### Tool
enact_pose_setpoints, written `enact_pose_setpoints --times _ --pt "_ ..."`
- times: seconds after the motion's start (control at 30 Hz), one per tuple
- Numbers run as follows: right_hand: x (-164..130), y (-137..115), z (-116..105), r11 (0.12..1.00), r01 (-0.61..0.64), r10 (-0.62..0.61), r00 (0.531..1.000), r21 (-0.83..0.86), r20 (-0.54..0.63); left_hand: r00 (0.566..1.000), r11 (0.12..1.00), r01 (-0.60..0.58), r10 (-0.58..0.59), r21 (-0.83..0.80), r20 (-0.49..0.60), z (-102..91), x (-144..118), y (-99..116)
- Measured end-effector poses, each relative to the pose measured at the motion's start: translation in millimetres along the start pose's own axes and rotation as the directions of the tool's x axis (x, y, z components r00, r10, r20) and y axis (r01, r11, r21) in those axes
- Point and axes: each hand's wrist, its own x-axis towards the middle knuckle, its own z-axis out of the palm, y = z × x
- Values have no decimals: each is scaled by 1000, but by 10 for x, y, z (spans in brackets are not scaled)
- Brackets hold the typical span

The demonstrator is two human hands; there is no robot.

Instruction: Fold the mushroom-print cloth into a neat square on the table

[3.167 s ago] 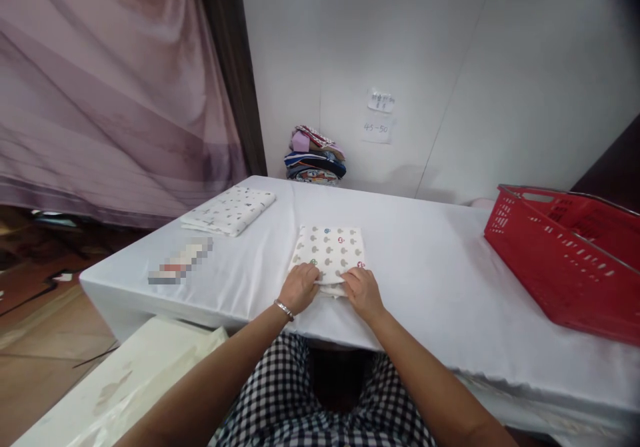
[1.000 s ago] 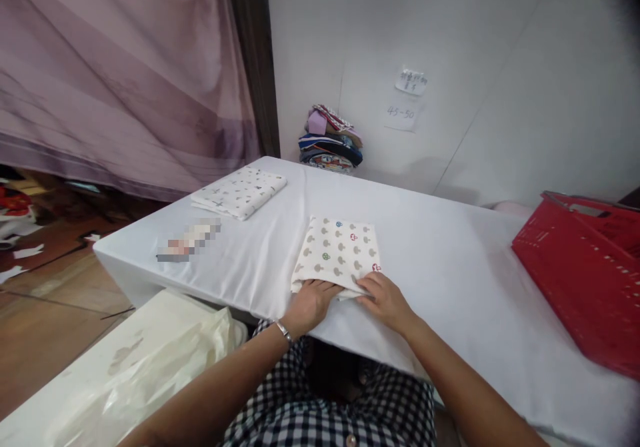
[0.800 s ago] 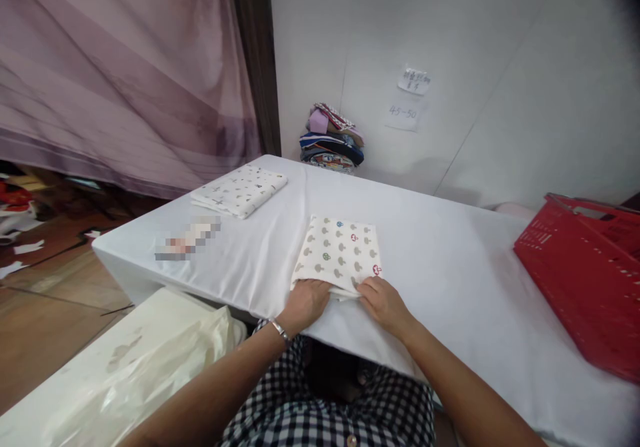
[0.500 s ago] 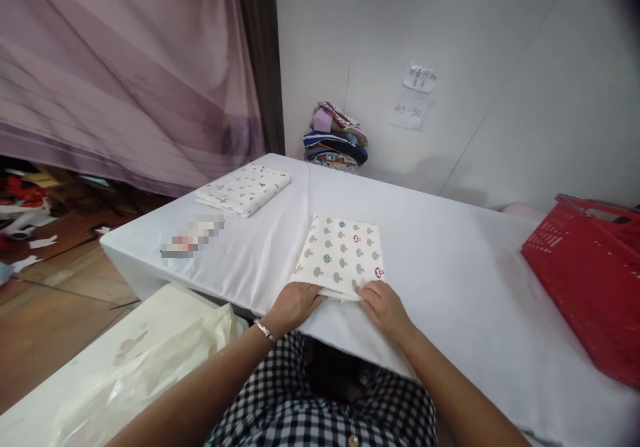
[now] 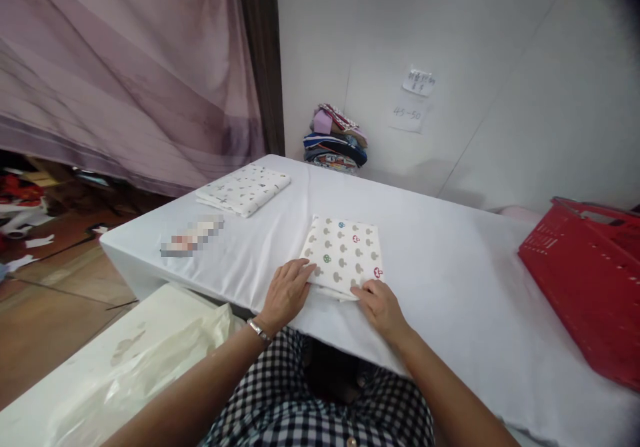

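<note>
Two hands on one item: your left hand [image 5: 286, 292] lies flat, fingers spread, on the near-left corner of the cream folded cloth with grey mushroom print [image 5: 344, 255]; your right hand [image 5: 381, 305] has its fingertips pressed on the near-right edge. Neither hand pinches or lifts anything; both are open, palm down.

The cloth sits near the front edge of the white-covered bench [image 5: 450, 280], square and flat, with a lower layer peeking out at the near edge between your hands.

Risks as I read them:
- That exposed lower layer suggests the fold isn't flush. Press or slide unevenly and the layers will likely shear apart.
- The bench cover looks smooth. Push forward and the cover may ruck up under the cloth.
- The cloth is close to the front edge, so a pull toward you could drag it off onto your lap.

Further out: a white folded cloth with small dark print [image 5: 243, 189] lies at the far left of the bench, well apart. A stack of mixed coloured fabrics [image 5: 336, 142] sits against the wall.

Containers: the red plastic slotted basket [image 5: 583, 280] stands at the right end of the bench. Its inside is mostly out of view; I can't tell what's in it.
</note>
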Motion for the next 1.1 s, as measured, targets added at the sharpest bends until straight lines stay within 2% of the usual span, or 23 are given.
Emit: enact_pose_setpoints --times 0.13,0.23,0.37,0.47,0.53,0.63,0.7,0.77,0.87,0.93,0.97,1.03,1.1 --pt "-42 -16 39 1000 -6 4 998 -21 -55 990 991 -106 112 -77 83 -15 55 -60" --pt "-64 -31 75 1000 -23 22 996 -10 -88 989 988 -100 113 -121 101 -40 -14 -81" --pt "-72 -21 100 999 -33 33 994 8 -108 987 991 -87 100 -105 128 -68 -83 32" --pt "-81 -10 92 1000 -22 21 994 -2 -104 983 993 -105 113 -60 143 -45 -51 123" --pt "-68 -44 97 999 -40 37 993 -19 -111 982 992 -115 120 -42 148 -7 11 100" --pt "37 -212 170 995 -94 89 989 -36 -121 985 994 -113 113 -6 130 76 173 -108" --pt "168 -388 267 997 -79 77 993 -16 -88 992 996 -75 70 38 105 134 335 -320" --pt "310 -562 369 999 24 -24 1000 30 -18 995 998 4 -11 68 102 177 524 -521" --pt "440 -683 431 972 183 -187 982 145 15 973 992 111 -120 54 197 180 758 -676" --pt "447 -597 374 957 194 -188 981 214 -50 963 991 134 -132 8 235 143 802 -642" --pt "436 -495 320 957 167 -146 984 237 -103 968 992 124 -115 -26 223 120 781 -583" --pt "413 -184 184 960 50 12 976 274 -218 987 992 60 -43 -108 154 78 663 -387" --pt "419 226 48 938 -147 244 923 313 -298 994 984 -33 50 -176 95 52 488 -115"
